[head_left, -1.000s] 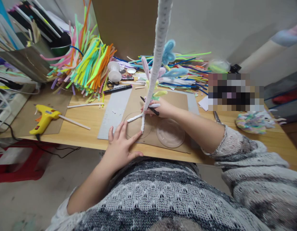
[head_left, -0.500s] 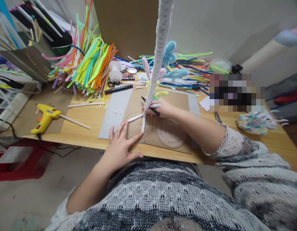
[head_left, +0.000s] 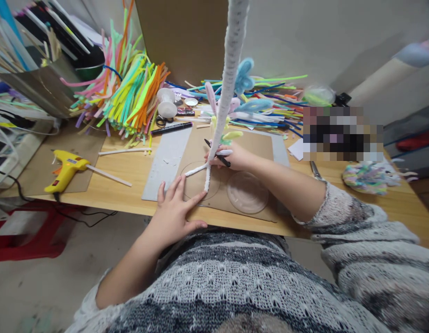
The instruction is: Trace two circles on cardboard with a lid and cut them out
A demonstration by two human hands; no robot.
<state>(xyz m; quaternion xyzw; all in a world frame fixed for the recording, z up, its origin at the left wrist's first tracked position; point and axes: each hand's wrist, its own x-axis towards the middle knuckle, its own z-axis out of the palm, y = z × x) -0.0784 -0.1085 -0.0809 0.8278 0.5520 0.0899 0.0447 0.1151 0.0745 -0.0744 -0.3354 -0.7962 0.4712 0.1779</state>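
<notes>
Left hand (head_left: 174, 212) lies flat, fingers spread; right hand (head_left: 235, 157) is curled in a closed grip, forearm stretched forward.

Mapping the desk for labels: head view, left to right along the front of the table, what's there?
From the left: yellow glue gun → left hand flat on the cardboard → right hand gripping a black pen → metal tool → pastel pipe-cleaner bundle.
</notes>
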